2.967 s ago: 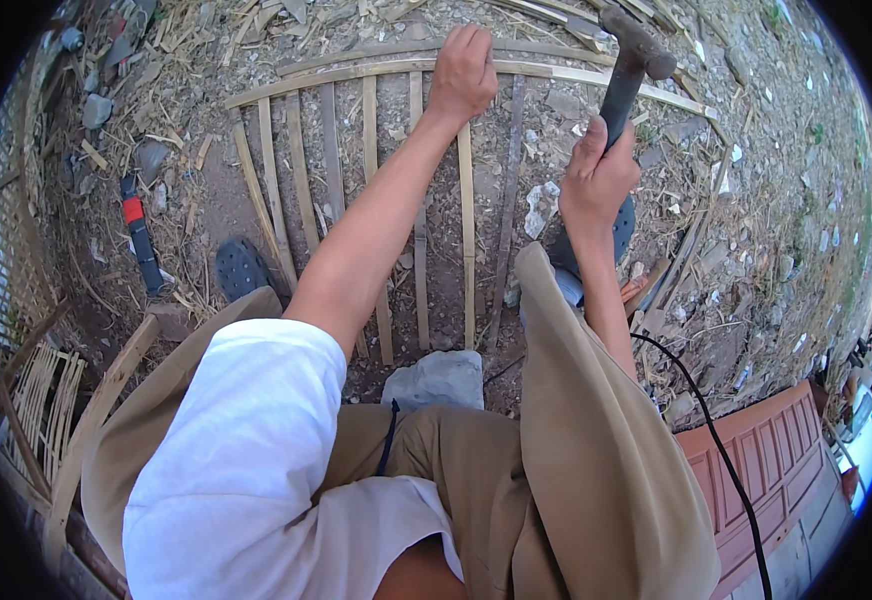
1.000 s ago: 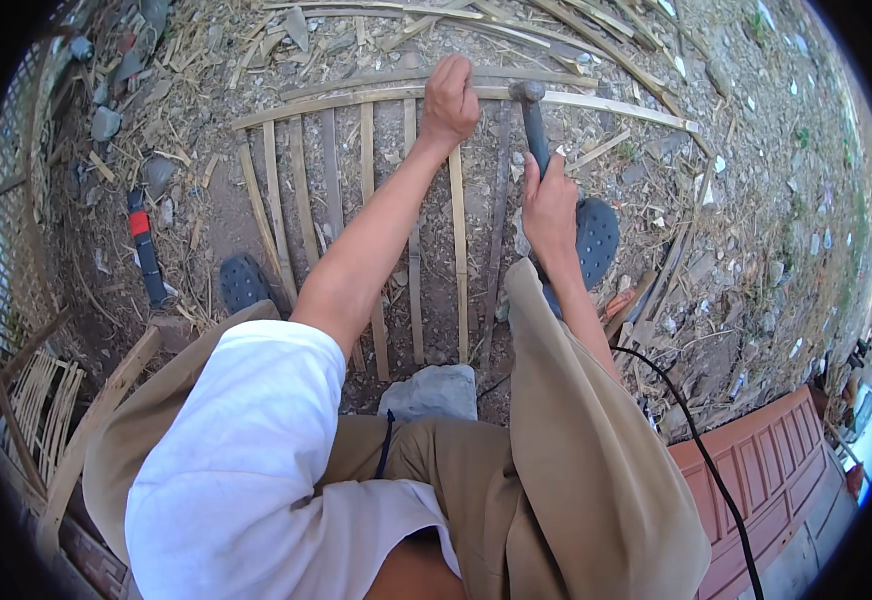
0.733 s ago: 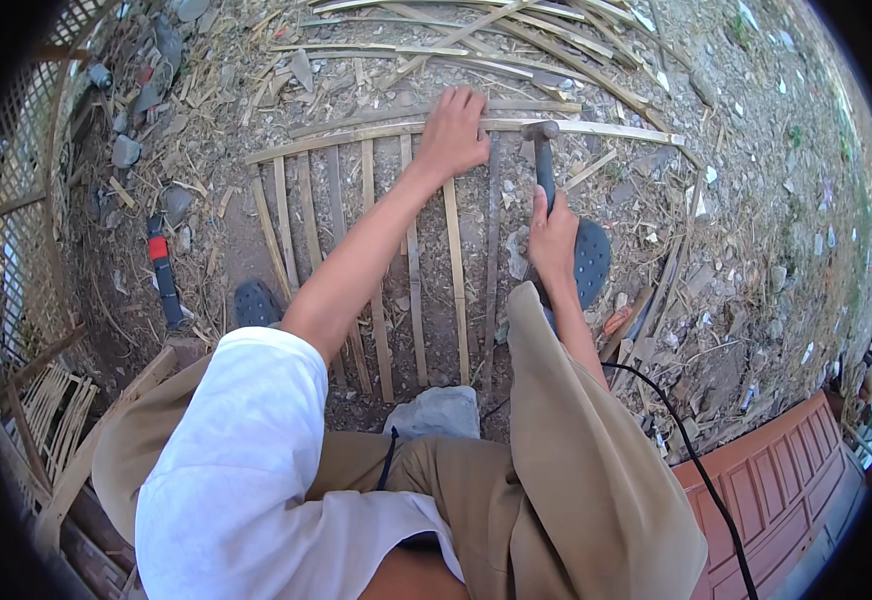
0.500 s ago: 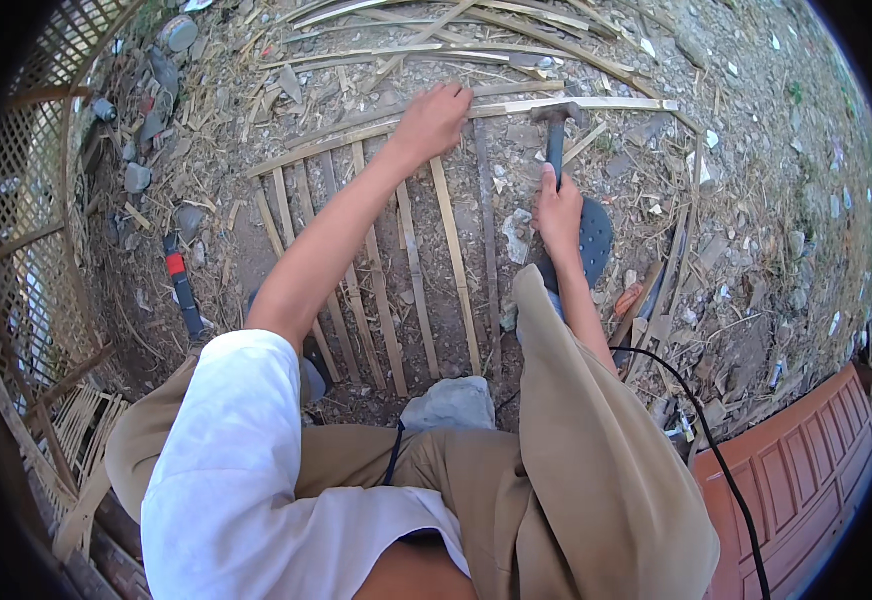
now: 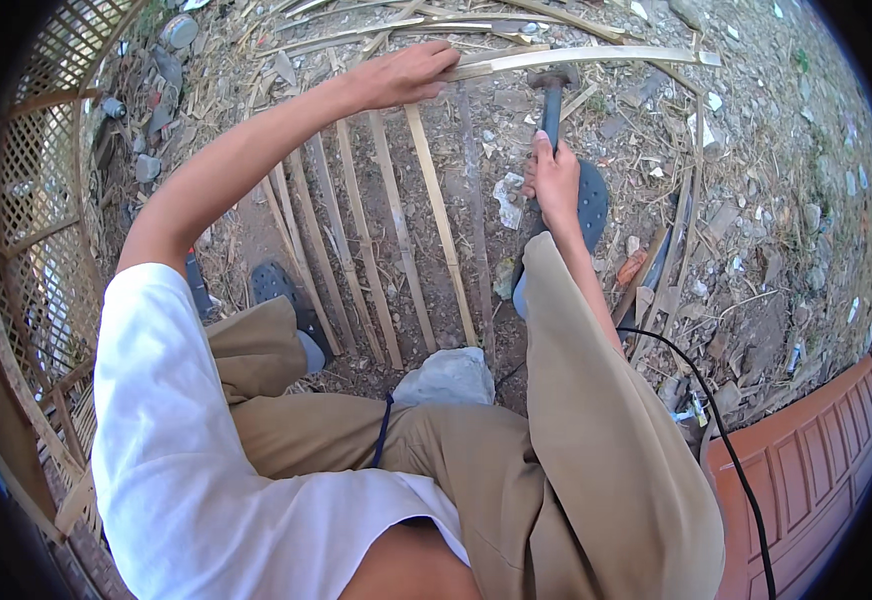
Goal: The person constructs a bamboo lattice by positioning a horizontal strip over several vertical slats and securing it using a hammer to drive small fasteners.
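My left hand [image 5: 408, 76] reaches across to the far side, its fingers closed round one end of a long, pale wooden strip [image 5: 606, 56]. The strip stretches out to the right, past the hammer. In my right hand [image 5: 556, 180] is a hammer [image 5: 550, 112], gripped by its dark handle, its head up near the strip's underside. Whether head and strip touch, I cannot tell. Below my left arm several narrow wooden slats [image 5: 439, 225] lie side by side on the ground, running from near to far with gaps between them. My left forearm covers some of their far ends.
A pale stone [image 5: 446, 378] sits at the slats' near ends. More strips [image 5: 516, 25] are scattered at the far side. A lattice panel [image 5: 41, 190] stands on the left, and a brown panelled board [image 5: 806, 470] lies at the lower right. A black cable [image 5: 711, 425] curves past my right knee.
The strip in my left hand has come up off the slats' far ends and shifted to the right. My left elbow has swung outward. The hammer has moved slightly farther away.
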Action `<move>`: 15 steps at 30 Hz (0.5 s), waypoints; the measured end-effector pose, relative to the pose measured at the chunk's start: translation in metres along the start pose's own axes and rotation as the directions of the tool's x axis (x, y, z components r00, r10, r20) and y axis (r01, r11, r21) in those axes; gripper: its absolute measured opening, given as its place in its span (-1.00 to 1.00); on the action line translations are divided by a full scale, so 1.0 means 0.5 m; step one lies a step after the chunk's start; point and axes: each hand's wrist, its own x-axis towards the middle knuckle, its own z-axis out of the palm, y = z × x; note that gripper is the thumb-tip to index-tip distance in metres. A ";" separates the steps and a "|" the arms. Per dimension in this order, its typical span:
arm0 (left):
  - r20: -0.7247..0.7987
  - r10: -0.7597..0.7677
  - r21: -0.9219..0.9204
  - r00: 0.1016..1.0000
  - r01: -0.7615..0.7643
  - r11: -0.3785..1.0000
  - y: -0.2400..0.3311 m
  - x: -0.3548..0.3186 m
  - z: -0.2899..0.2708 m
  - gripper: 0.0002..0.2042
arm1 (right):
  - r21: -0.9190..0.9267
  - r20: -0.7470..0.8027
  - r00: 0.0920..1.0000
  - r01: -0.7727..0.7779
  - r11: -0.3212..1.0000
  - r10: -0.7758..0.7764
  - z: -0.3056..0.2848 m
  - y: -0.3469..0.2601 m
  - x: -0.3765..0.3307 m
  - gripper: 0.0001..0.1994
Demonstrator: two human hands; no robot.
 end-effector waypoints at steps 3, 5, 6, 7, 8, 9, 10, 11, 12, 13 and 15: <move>0.044 0.050 0.028 0.998 -0.051 0.998 0.006 -0.009 -0.057 -0.73 | 0.137 0.053 0.994 -0.102 0.985 0.095 -0.004 -0.006 -0.002 -0.68; 0.108 0.025 0.110 0.994 -0.037 0.993 0.010 -0.033 -0.124 -0.76 | 0.242 0.117 0.983 -0.169 0.955 0.144 -0.015 -0.014 -0.002 -0.69; 0.221 -0.063 0.187 0.973 0.021 0.982 -0.006 -0.065 -0.154 -0.80 | 0.227 0.150 0.979 -0.170 0.959 0.138 -0.006 -0.025 -0.012 -0.71; 0.316 -0.147 0.224 0.937 0.077 0.972 -0.003 -0.085 -0.180 -0.80 | 0.265 0.173 0.971 -0.210 0.941 0.167 -0.014 -0.020 -0.013 -0.72; 0.405 -0.228 0.263 0.885 0.126 0.957 0.002 -0.105 -0.204 -0.80 | 0.302 0.196 0.961 -0.249 0.920 0.196 -0.024 -0.016 -0.014 -0.73; 0.482 -0.308 0.308 0.820 0.171 0.936 0.005 -0.127 -0.227 -0.80 | 0.335 0.220 0.950 -0.286 0.898 0.220 -0.030 -0.017 -0.019 -0.73; 0.481 -0.335 0.320 0.810 0.194 0.927 -0.008 -0.175 -0.229 -0.78 | 0.321 0.205 0.952 -0.286 0.903 0.229 -0.024 -0.031 -0.035 -0.78; 0.481 -0.361 0.331 0.799 0.215 0.919 -0.022 -0.229 -0.219 -0.76 | 0.283 0.216 0.951 -0.278 0.918 0.221 -0.015 -0.032 -0.045 -0.80; 0.476 -0.381 0.343 0.792 0.232 0.910 -0.035 -0.280 -0.209 -0.74 | 0.245 0.222 0.953 -0.262 0.933 0.209 -0.014 -0.033 -0.049 -0.82; 0.453 -0.409 0.328 0.792 0.279 0.903 -0.043 -0.325 -0.191 -0.71 | 0.208 0.224 0.954 -0.247 0.947 0.199 -0.012 -0.027 -0.051 -0.84; 0.405 -0.456 0.288 0.792 0.363 0.886 -0.056 -0.406 -0.147 -0.65 | 0.083 0.244 0.953 -0.205 0.975 0.180 -0.008 -0.019 -0.047 -0.88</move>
